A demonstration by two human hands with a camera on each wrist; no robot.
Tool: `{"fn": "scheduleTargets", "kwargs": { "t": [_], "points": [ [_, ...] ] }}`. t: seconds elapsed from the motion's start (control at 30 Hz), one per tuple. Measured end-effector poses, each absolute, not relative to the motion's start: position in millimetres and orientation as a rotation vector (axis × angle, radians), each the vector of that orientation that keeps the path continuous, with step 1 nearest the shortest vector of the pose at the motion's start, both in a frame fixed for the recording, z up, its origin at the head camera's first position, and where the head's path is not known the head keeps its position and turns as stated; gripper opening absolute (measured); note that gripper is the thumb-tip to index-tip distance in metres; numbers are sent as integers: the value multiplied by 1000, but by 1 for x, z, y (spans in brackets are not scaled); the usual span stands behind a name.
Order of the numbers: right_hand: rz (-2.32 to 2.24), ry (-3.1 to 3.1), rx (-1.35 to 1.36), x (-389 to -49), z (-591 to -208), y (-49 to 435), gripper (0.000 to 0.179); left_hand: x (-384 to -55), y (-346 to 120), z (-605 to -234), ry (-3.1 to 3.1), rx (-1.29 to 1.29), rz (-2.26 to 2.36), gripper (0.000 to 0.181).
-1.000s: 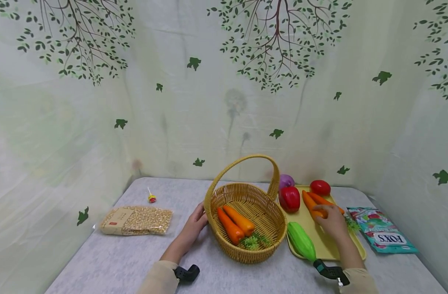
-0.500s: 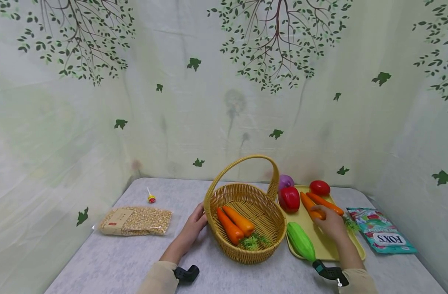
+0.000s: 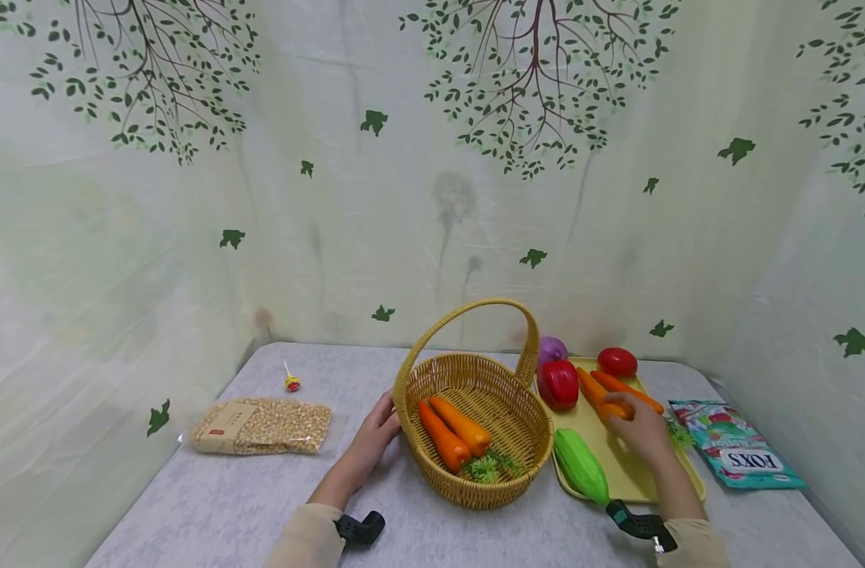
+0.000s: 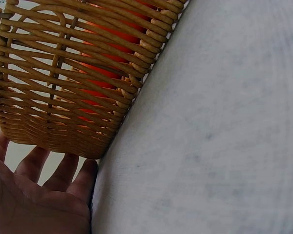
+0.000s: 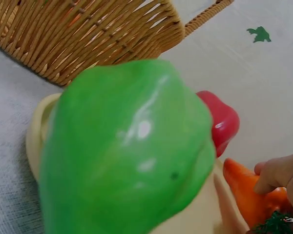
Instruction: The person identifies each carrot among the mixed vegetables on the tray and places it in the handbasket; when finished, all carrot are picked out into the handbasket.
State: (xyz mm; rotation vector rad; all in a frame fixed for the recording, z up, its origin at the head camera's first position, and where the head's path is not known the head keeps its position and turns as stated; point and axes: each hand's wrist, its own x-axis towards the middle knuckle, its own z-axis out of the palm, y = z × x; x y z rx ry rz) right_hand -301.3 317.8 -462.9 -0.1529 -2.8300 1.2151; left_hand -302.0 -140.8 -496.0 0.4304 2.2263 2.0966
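A wicker basket (image 3: 475,493) with a tall arched handle stands mid-table, with two orange carrots (image 3: 443,438) inside. My left hand (image 3: 368,446) rests against its left side; in the left wrist view the fingertips (image 4: 88,170) touch the weave near the base. Over the yellow tray (image 3: 627,473), my right hand (image 3: 642,430) pinches a carrot (image 3: 592,390) near its leafy end. Another carrot (image 3: 620,386) lies just behind that hand. On the same tray a green ridged vegetable (image 3: 580,465), close under the right wrist camera, blocks much of that view.
A red bell pepper (image 3: 559,385), a purple round vegetable (image 3: 552,349) and a red tomato-like one (image 3: 617,362) sit toward the back right. A teal FOX'S bag (image 3: 738,446) lies right of the tray. Leftward are a bag of kernels (image 3: 262,426) and a lollipop (image 3: 293,383).
The carrot in my right hand has shifted slightly to the left, away from the other carrot on the tray. My left hand and the basket stay in place.
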Motion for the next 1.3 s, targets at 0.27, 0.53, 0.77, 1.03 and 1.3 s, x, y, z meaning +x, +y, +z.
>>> {"fn": "scheduleTargets", "kwargs": {
  "t": [0.27, 0.53, 0.77, 1.03, 1.3],
  "points": [
    [1183, -2741, -164, -299, -454, 322, 39, -302, -141, -496, 2231, 409, 2093, 53],
    [1202, -2724, -175, -293, -439, 318, 38, -302, -141, -495, 2238, 401, 2088, 51],
    [1233, -2682, -68, -288, -433, 319, 33, -302, -141, -496, 2232, 401, 2086, 51],
    [1351, -2600, 49, -284, -420, 317, 35, -303, -141, -495, 2228, 401, 2086, 51],
    [1343, -2600, 120, -277, -411, 310, 31, -303, -141, -495, 2219, 403, 2087, 51]
  ]
}}
